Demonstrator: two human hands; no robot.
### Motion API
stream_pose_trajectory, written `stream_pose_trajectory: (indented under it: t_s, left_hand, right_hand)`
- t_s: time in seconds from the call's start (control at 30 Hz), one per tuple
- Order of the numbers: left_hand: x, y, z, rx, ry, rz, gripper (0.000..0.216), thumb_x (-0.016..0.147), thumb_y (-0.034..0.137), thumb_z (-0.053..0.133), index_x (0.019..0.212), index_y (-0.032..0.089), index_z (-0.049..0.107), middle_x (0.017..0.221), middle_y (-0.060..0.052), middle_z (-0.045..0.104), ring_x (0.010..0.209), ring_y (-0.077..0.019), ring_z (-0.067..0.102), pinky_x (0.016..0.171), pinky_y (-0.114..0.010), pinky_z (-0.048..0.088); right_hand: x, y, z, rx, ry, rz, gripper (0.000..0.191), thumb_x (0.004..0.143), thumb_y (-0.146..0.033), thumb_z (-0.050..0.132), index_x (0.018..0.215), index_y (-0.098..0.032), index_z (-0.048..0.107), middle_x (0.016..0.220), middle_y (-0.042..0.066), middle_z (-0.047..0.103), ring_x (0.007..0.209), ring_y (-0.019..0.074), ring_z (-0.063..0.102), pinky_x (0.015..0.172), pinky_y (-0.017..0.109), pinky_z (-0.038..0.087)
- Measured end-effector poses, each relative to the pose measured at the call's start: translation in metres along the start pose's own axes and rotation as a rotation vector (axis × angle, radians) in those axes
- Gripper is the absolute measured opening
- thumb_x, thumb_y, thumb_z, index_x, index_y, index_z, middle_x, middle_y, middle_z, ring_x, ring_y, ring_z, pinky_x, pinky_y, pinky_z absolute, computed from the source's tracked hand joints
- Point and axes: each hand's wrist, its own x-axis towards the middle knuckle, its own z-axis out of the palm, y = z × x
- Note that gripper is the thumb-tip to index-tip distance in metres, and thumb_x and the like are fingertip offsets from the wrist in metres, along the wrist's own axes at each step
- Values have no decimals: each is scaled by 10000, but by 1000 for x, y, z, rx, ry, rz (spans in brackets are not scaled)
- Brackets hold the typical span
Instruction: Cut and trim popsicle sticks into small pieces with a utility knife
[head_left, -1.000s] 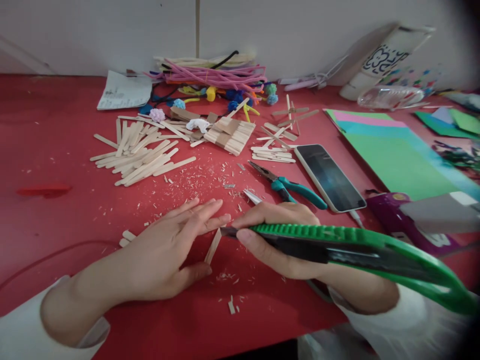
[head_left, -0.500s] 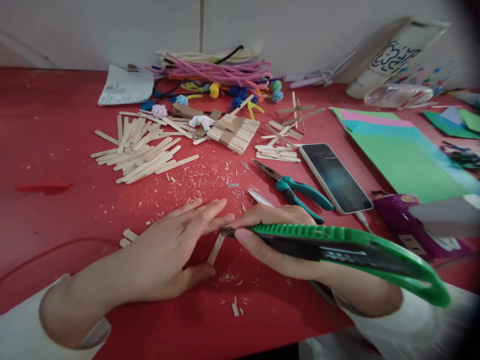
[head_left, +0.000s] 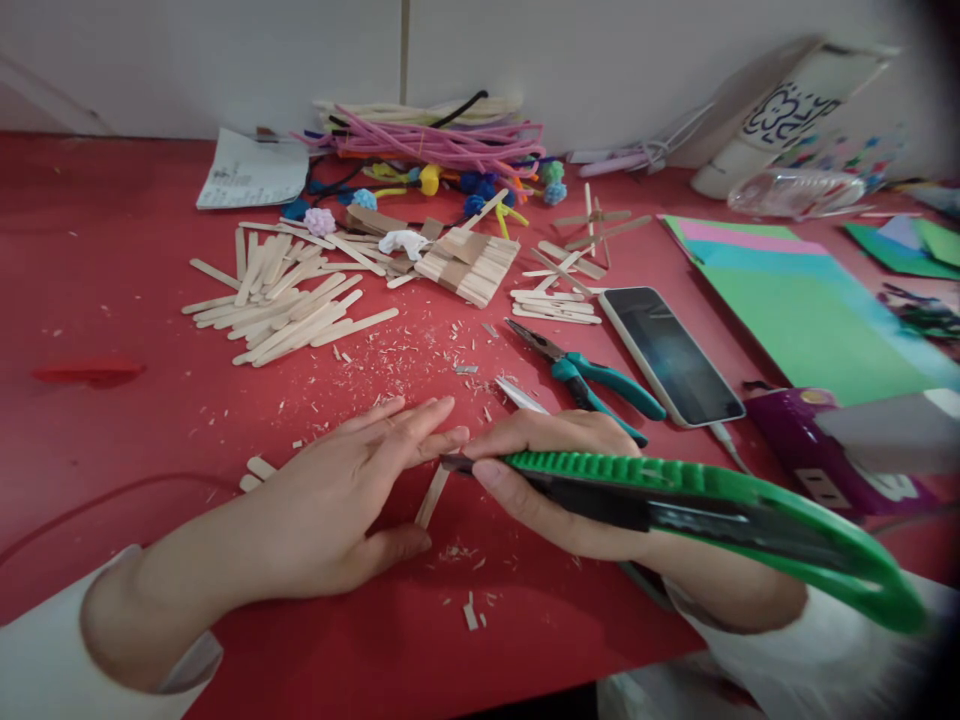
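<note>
Left hand (head_left: pixel 337 510): low over the counter, fingers long and nearly straight, thumb at the near end of a stick; whether it grips the wood or only steadies it, I cannot tell.
Right hand (head_left: pixel 559 430): curled firmly around a utility knife, thumb and forefinger close to the blade.
Knife (head_left: pixel 675 475): ribbed green back, dark body, looped tail reaching right; its dark blade (head_left: pixel 457 463) meets the stick's far end.
Stick (head_left: pixel 431 497): thin, flat, pale wood, slanting between the two hands.
Counter (head_left: pixel 360 660): smooth, red, strewn with curled wood shavings (head_left: pixel 457 552).
Stick pile (head_left: pixel 277 310): far left, loose, round-ended pieces.
Bundle (head_left: pixel 472 265): right of the pile, sticks wrapped in a brown paper band.
Pipe cleaners (head_left: pixel 442 145): fuzzy, mostly pink, at the far wall.
Pliers (head_left: pixel 574 370): metal jaws, teal-and-black handles, beside a flat, rounded-corner phone (head_left: pixel 671 355).
</note>
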Motion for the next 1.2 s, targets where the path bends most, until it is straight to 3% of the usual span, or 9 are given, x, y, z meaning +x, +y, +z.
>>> stream_pose_trajectory:
  t_s: [0.13,0.33,0.7,0.8,1.0,1.2]
  left_hand:
    - [1,1,-2,-14,-9,-4,749,825,387,585,1447,181,222,1465,-125,367,1338,-298,335,1051,-461,359]
    - [1,0,-1,-17,-11,3,769,846,406,561,1464,174,165,1464,-136,365,1349,-287,317,1066,-469,333]
    - [4,3,-6,-34,-34,27,796,816,315,593,1463,206,142,1449,-100,398,1367,-268,279,1084,-491,300]
    - [5,5,-8,-20,-39,3,822,806,293,597,1463,160,120,1451,-128,386,1358,-267,301,1080,-476,310]
    - [4,5,-5,-2,-36,-51,903,782,326,629,1473,185,65,1420,-128,436,1356,-294,298,1043,-492,351]
    - [1,0,-2,-11,-14,-83,968,776,401,644,1473,244,-9,1453,-107,393,1344,-313,319,1017,-504,376]
  right_hand:
    - [0,-7,-3,-47,-49,95,192,877,-154,499,988,-263,612,873,-30,712,676,94,665,611,185,531]
    - [2,4,10,-51,23,-163,127,843,-121,509,913,-187,592,717,-5,685,511,73,595,488,170,462]
    - [2,9,15,-39,-104,-196,98,836,-122,505,794,-176,575,644,-6,613,479,74,518,462,186,412]
    - [2,8,17,-40,-34,-153,109,837,-127,494,837,-175,591,667,-4,639,497,75,546,478,185,423]
    - [6,7,16,98,32,151,169,886,-235,471,767,-177,576,584,-37,590,505,77,572,519,192,450]
    - [3,3,12,54,38,229,146,870,-292,522,792,-210,615,573,-59,605,513,77,592,515,190,445]
